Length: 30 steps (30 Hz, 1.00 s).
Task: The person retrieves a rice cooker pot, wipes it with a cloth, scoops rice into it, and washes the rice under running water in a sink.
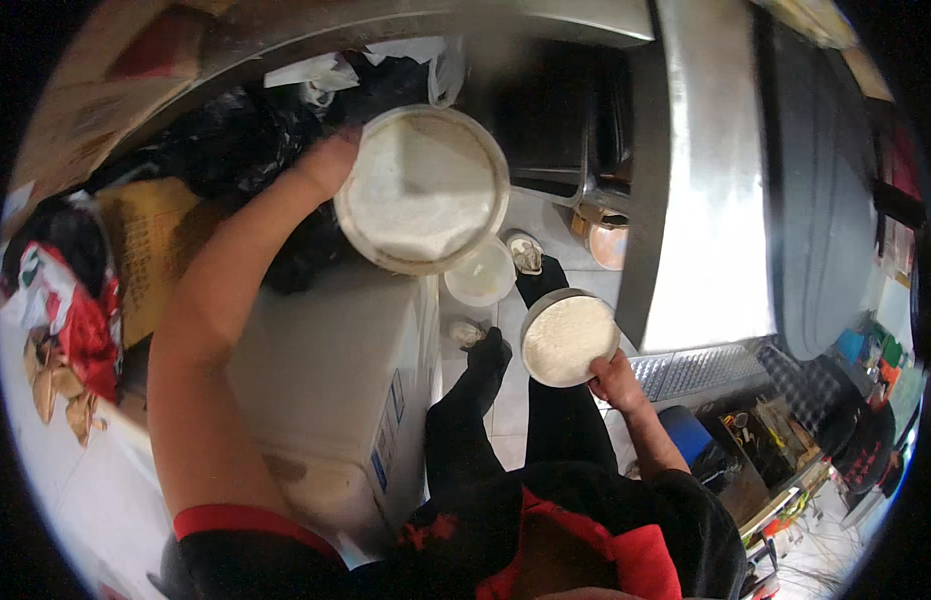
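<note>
My left hand (pixel 333 163) reaches forward and grips the left edge of a large round white lid (pixel 421 190), its fingers mostly hidden by the rim. My right hand (pixel 616 380) holds a round metal bowl (pixel 539 302) by its near right edge, the thumb over the rim. Pale, flour-like powder (pixel 571 342) fills the bowl almost to the top. Partly under the lid, lower down, is a small translucent white tub (pixel 483 277). A big white box-shaped bin (pixel 316 350) stands below my left forearm.
A steel counter (pixel 716 200) rises on the right. Black plastic bags (pixel 226 130) are heaped at far left, near yellow cardboard (pixel 151 250). A pinkish round container (pixel 608 247) sits on the tiled floor. Another person (pixel 871 450) is at far right, beyond a crate of tools (pixel 771 440).
</note>
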Tool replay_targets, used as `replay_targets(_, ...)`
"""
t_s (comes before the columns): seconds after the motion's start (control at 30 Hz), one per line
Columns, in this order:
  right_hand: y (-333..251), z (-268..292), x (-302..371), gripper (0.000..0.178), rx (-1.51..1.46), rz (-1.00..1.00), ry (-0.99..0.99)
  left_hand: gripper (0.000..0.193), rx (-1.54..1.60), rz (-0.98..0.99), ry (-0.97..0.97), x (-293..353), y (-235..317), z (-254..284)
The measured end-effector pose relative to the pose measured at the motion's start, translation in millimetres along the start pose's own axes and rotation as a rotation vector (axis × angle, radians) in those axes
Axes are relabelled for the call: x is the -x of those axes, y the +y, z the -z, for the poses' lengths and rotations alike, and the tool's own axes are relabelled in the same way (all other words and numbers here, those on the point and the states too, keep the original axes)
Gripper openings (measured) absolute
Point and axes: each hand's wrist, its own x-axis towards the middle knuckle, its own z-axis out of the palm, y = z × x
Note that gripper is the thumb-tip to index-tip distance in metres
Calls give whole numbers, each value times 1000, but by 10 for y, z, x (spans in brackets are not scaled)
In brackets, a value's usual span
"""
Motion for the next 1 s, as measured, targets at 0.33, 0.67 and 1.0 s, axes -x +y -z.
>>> replay_targets(0.33, -954, -443, 1423, 35, 7, 74, -141, 26, 30, -229, 119, 2139, 1745, 2652)
replay_targets(0.67, -2436, -1073, 2911, 26, 421, 432, -397, 26, -63, 332, 740, 5604, 2745, 3670)
replay_targets(1.0, -3026, -2824, 3891, 17, 930, 654, -806, 22, 139, 951, 1238, 7106, 4280, 2452)
